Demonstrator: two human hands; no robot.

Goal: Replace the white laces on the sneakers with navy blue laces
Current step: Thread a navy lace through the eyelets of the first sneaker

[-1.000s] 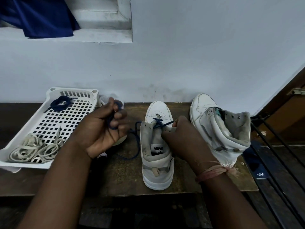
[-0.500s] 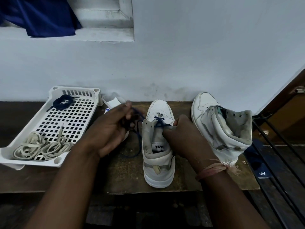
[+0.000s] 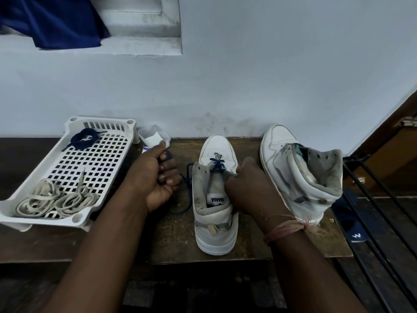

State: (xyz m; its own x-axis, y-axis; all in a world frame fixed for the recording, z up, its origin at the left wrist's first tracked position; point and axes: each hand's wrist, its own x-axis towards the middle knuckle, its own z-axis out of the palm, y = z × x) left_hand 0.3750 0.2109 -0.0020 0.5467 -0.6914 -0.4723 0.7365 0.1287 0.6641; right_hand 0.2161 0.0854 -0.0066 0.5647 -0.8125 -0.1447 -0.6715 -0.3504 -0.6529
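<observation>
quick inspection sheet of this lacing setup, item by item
surface: dark wooden bench, worn.
job's things: near sneaker with navy lace crossed at its lowest eyelets; second sneaker unlaced; white tray holds old white laces and a coiled navy lace.
clutter: small clear tub behind the tray.
hands: left hand grips the navy lace; right hand holds the near sneaker's collar.
cables: nothing seen.
surroundings: pale wall, blue cloth on a ledge, black rack at right.
</observation>
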